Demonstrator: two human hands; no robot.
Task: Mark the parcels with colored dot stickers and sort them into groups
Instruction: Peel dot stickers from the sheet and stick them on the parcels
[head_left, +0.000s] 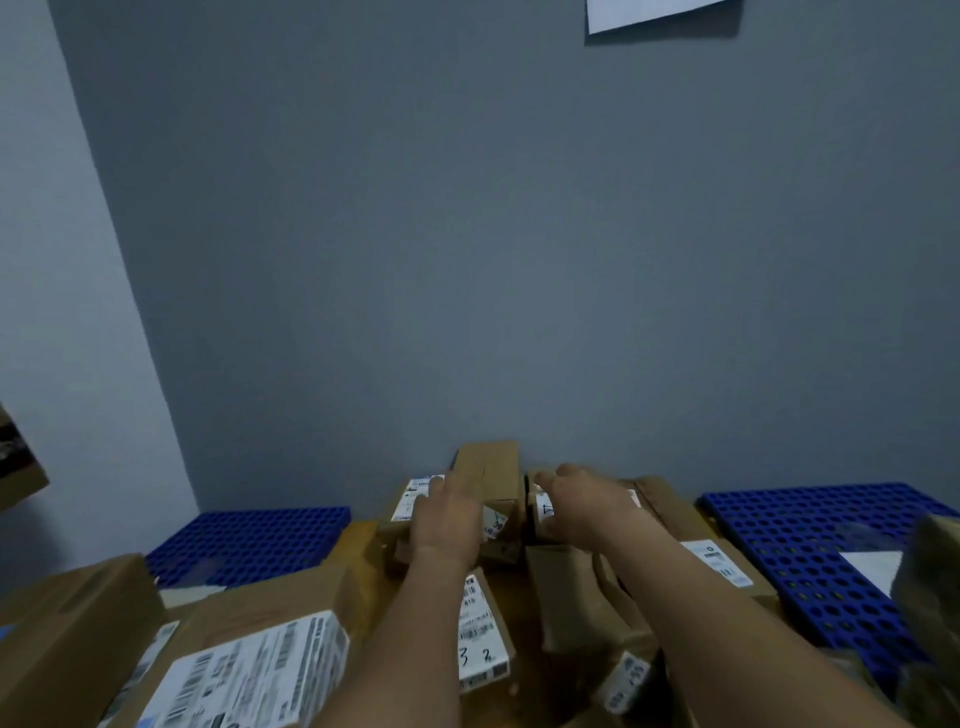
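Left grip flat, fingers straight, on labelled parcel; right grip likewise on neighbouring parcel

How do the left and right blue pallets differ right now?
The left blue pallet shows less surface than the right blue pallet. The right blue pallet carries a white sheet; the left blue pallet shows none. Both are blue honeycomb grids against the wall, flanking the parcels.

Cardboard parcels: brown, matt, slightly rough. Paper bags: brown kraft, creased, matt. Labels: white paper, smooth, printed. Grids: blue plastic, perforated, smooth. Wall: painted, matt, even. Sheet on wall: white paper.
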